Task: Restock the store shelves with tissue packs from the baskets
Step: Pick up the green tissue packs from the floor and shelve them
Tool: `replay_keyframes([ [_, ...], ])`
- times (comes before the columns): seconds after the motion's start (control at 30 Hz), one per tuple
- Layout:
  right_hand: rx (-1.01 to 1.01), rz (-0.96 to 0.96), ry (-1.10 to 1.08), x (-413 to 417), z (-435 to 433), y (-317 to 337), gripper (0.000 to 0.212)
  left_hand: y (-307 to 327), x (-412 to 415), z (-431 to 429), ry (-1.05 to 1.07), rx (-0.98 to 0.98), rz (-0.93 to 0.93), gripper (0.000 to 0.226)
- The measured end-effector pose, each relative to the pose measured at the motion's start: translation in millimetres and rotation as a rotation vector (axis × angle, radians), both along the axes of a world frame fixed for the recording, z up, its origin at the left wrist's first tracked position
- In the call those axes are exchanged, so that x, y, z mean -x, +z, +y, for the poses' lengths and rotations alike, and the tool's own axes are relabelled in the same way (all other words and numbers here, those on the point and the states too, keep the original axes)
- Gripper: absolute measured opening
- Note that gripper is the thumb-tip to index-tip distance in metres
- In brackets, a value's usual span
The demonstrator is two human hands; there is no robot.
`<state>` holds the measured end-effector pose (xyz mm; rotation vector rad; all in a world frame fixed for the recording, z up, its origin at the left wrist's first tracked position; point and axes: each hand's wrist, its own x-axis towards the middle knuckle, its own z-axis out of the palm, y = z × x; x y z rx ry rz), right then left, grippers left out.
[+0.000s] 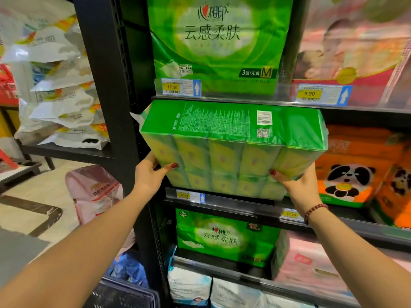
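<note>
A large green tissue multipack [231, 138] is held tilted at the opening of the middle shelf, its printed back with barcode facing up. My left hand [151, 174] grips its lower left corner, thumb on the front face. My right hand [295, 185] grips the lower right corner from below. The pack's bottom edge hangs just above the shelf rail with a price tag [191, 196]. Its far side is hidden inside the shelf bay.
A matching green pack [218, 41] stands on the shelf above, another [226, 236] below. Orange panda packs [355, 174] fill the bay to the right. A black upright post [106, 85] borders the left. A dark basket [124, 294] sits on the floor.
</note>
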<state>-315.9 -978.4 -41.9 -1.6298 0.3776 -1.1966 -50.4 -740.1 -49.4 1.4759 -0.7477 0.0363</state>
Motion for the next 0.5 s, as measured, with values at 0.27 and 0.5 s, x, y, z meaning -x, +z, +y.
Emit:
replay_keyframes([
  [0.27, -0.05, 0.07, 0.012, -12, -1, -17, 0.082, -21, -11, -3, 0.005, -0.062, 0.054, 0.039],
  [0.5, -0.114, 0.249, 0.01, -19, -14, -15, 0.066, -32, -23, -11, 0.007, -0.248, 0.046, 0.064],
])
